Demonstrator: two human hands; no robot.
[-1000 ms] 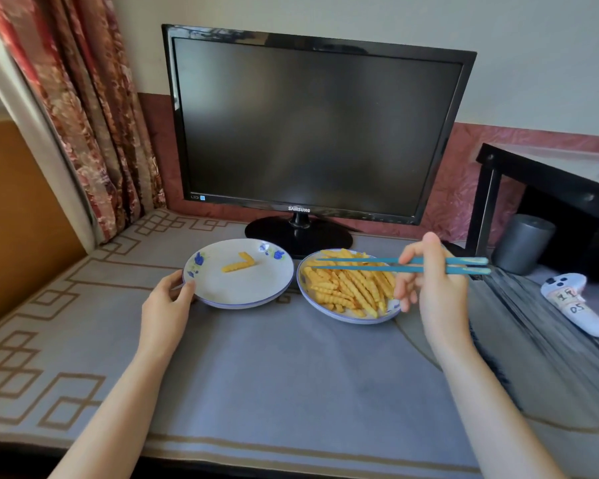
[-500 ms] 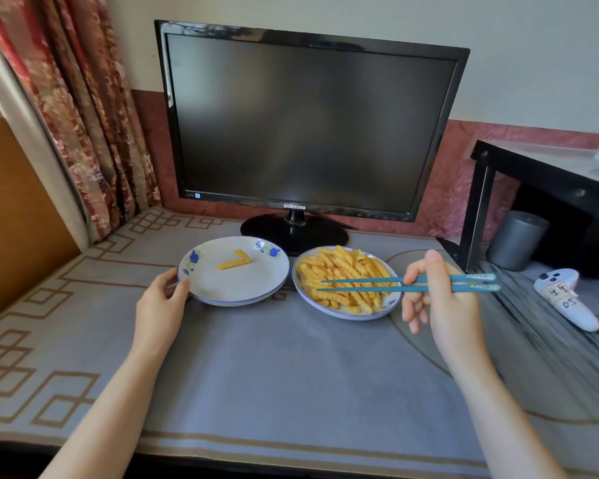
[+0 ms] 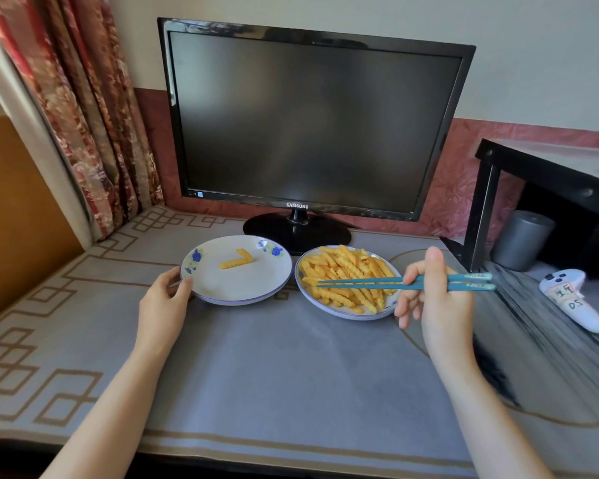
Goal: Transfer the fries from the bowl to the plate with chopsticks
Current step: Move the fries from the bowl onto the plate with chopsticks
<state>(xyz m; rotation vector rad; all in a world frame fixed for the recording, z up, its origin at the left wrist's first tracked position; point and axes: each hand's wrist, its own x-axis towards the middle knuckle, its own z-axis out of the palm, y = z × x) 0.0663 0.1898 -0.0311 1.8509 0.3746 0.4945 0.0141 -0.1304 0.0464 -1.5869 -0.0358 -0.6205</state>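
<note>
The job has barely started, to my eye. On the bench (image 3: 291,368), in front of the monitor (image 3: 308,122) and a little to the left of its stand, lies the plate (image 3: 242,288), and only two pieces (image 3: 237,261) rest on it, touching end to end in a bent line on the half nearer the monitor. The rest of the plate shows bare white. In front of the monitor and a little to the right of its stand sits the bowl (image 3: 343,315), just beside the plate, and the fries (image 3: 346,267) heap it nearly from rim to rim, so almost the whole lot is left to carry across. The right hand (image 3: 436,305) has its grip closed round the blue chopsticks (image 3: 360,283), which lie nearly level and point left across the bowl, their tips close together over the heap on the side nearer the plate. I see no fry caught between the tips, and I cannot tell whether they touch the pile or hang just above it. The left hand (image 3: 163,299) has its grip on the plate's rim, on the side farthest from the bowl, thumb on the edge, as if steadying it. I judge the step in hand to be the next pick from the bowl.
</note>
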